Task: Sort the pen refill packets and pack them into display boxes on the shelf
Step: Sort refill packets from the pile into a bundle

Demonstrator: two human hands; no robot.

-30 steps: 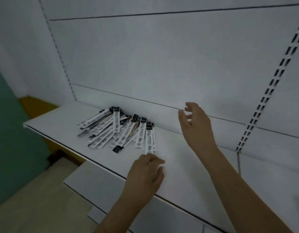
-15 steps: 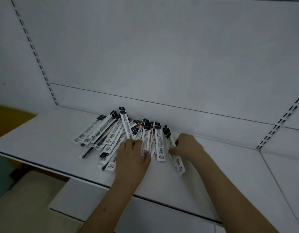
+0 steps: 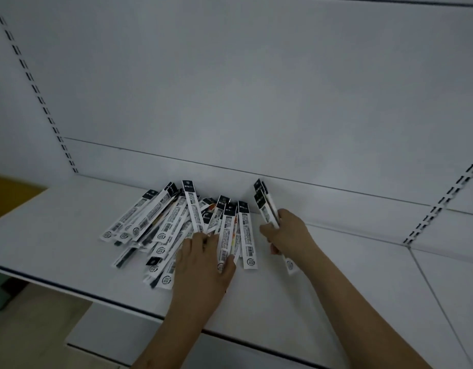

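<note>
A loose pile of pen refill packets (image 3: 163, 225), long white sleeves with black tops and barcodes, lies fanned out on the white shelf (image 3: 56, 235). My left hand (image 3: 203, 262) rests palm down on the pile's right part, its thumb and fingers around one packet (image 3: 226, 235). My right hand (image 3: 288, 235) is closed on a few packets (image 3: 266, 206) lifted just right of the pile, their black tops pointing up and back. No display box is in view.
The white back panel (image 3: 256, 89) rises behind the shelf, with slotted uprights at the left (image 3: 33, 89) and the right (image 3: 443, 203). A lower white shelf (image 3: 110, 331) juts out below the front edge. Bare shelf surface extends right of my right hand.
A second ago both hands were off the pile. They came down onto it, and my right hand has since lifted a few packets up and slightly right.
</note>
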